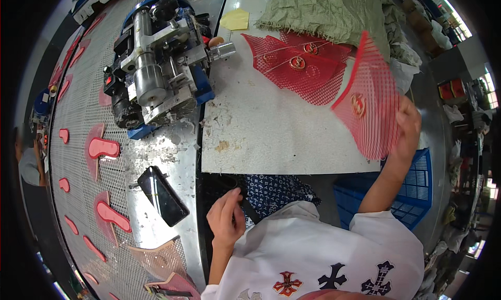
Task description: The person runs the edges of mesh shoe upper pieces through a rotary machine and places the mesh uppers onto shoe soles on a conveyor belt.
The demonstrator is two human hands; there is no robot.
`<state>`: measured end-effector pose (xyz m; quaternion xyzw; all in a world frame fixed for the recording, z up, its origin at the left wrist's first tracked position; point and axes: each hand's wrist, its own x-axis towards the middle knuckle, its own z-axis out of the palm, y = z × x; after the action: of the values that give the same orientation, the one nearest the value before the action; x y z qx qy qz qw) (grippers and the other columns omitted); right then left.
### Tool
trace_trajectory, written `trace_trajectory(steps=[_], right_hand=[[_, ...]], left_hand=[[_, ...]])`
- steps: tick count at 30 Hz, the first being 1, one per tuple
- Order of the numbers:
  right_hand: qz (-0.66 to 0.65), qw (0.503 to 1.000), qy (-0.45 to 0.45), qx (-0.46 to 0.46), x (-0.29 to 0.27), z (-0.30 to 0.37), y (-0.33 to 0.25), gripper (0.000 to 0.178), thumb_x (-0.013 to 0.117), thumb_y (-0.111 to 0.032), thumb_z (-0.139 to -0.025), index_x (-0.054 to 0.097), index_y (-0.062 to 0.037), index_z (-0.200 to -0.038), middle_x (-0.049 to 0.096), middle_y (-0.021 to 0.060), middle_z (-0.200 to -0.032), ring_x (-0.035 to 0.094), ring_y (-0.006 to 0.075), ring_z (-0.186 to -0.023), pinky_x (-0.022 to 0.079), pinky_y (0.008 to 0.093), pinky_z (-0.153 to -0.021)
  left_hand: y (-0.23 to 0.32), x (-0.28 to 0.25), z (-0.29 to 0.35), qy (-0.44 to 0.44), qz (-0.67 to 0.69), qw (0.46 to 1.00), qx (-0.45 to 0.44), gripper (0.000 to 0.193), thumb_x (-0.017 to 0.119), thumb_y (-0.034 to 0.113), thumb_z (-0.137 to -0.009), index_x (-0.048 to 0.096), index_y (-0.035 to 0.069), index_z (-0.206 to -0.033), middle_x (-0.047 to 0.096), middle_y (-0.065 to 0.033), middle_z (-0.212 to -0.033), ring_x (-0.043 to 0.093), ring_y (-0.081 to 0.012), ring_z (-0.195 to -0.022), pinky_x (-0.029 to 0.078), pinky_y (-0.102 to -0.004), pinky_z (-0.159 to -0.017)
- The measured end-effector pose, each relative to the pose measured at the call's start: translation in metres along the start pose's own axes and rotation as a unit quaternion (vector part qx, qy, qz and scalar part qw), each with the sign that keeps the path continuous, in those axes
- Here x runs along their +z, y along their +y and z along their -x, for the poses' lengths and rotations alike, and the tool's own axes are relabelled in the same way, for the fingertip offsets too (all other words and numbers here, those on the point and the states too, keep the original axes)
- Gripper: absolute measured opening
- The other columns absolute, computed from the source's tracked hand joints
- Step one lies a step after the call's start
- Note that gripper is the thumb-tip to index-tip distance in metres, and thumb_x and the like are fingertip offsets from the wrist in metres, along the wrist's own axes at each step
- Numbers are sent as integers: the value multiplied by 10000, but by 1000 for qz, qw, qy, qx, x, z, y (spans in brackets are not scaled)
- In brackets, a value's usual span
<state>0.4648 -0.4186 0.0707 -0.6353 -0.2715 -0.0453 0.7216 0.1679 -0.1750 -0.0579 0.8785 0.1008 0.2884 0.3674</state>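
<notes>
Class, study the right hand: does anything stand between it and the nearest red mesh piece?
Nothing visible does: the right hand holds the red mesh piece directly, at its right edge in the picture.

A person in a white shirt with cross-shaped patches (334, 242) grips a red mesh panel with a gold-toned emblem (373, 104) in the right hand (408, 123) at the right edge of a scuffed white work surface (261, 138).
The left hand (227, 216), fingers bent, is just off the surface's near left corner. More red mesh panels with round emblems (318, 73) lie toward the far edge, beside a pale green woven sack (323, 13); a yellow paper-like piece (235, 19) sits near the far left corner. Beyond the left edge stands a silver-and-black metal machine (150, 78).
</notes>
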Motion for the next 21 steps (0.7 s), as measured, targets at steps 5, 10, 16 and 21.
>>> trace_trajectory(steps=[5,10,16,21], right_hand=[[-129,948,-291,-30,39,25,-4,210,663,-146,-740,513,-23,-661,627,114,-786,576,172,-672,432,298,-571],[-61,909,-405,76,80,22,6,221,668,-184,-788,584,19,-763,638,139,-821,597,185,-740,460,292,-660],[-58,904,-357,228,74,27,21,677,658,-575,-814,626,68,-1024,646,105,-927,605,167,-840,458,274,-766],[-136,907,-373,141,74,36,26,606,688,-467,-832,612,61,-1119,674,113,-1040,617,150,-894,459,264,-797]], left_hand=[[34,24,-55,-8,401,914,-59,953,746,317,-779,204,-50,-1472,366,-238,-1454,364,-350,-1347,204,-422,-1132],[42,5,-75,-69,485,848,-202,539,670,289,-886,494,-54,-1262,598,-132,-1162,552,-148,-1057,426,-303,-926],[41,1,-113,104,487,838,-222,269,531,192,-987,651,-47,-1013,685,-38,-882,586,-59,-798,479,-230,-716],[41,6,-130,79,493,824,-269,308,529,228,-989,662,-47,-961,675,-31,-836,569,-51,-756,471,-237,-678]])
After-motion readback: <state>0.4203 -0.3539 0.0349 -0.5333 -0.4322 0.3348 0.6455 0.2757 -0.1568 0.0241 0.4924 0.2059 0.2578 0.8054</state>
